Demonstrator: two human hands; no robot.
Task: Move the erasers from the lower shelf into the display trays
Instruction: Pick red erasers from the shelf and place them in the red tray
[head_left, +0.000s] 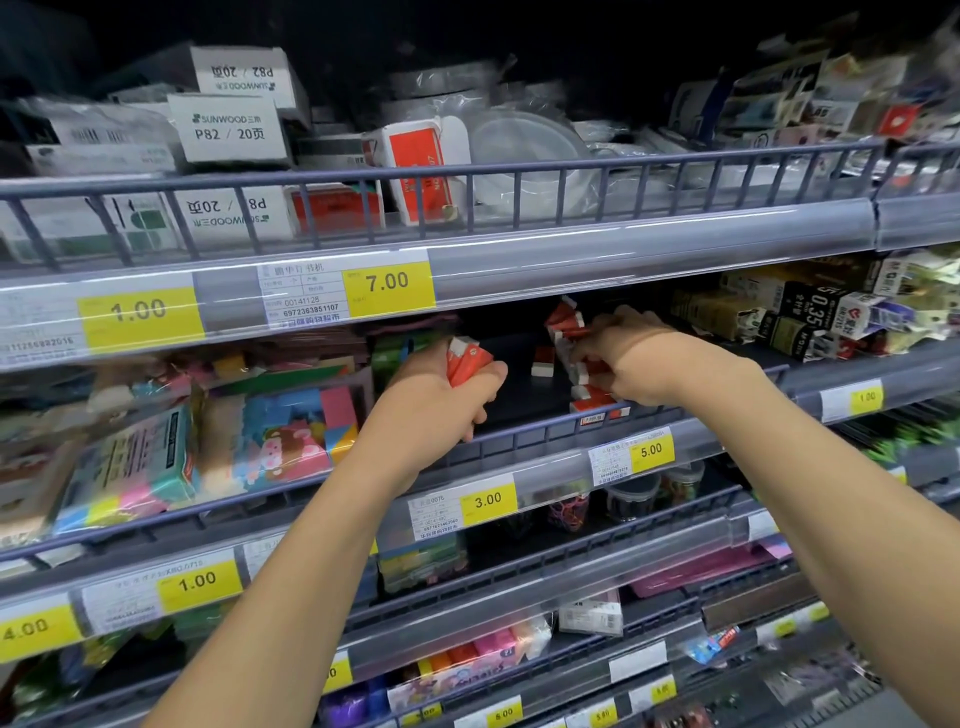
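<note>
My left hand (441, 395) is closed around a bunch of red-and-white wrapped erasers (467, 358), held above the front rail of the middle shelf. My right hand (623, 358) reaches into the dark shelf bay and pinches erasers in a leaning column (566, 332) of the same red-and-white erasers. One loose eraser (544, 362) lies on the dark shelf floor (514, 395) between my hands. More erasers (597, 400) lie flat by the front rail under my right hand.
The top shelf carries boxes (228, 130) and plastic tubs (524, 156) behind a grey rail (467, 171). Colourful packs (291, 431) fill the bay on the left, dark packets (789, 312) the right. Lower shelves hold small jars (628, 499) and pastel erasers (488, 649). Yellow price tags (389, 286) line every edge.
</note>
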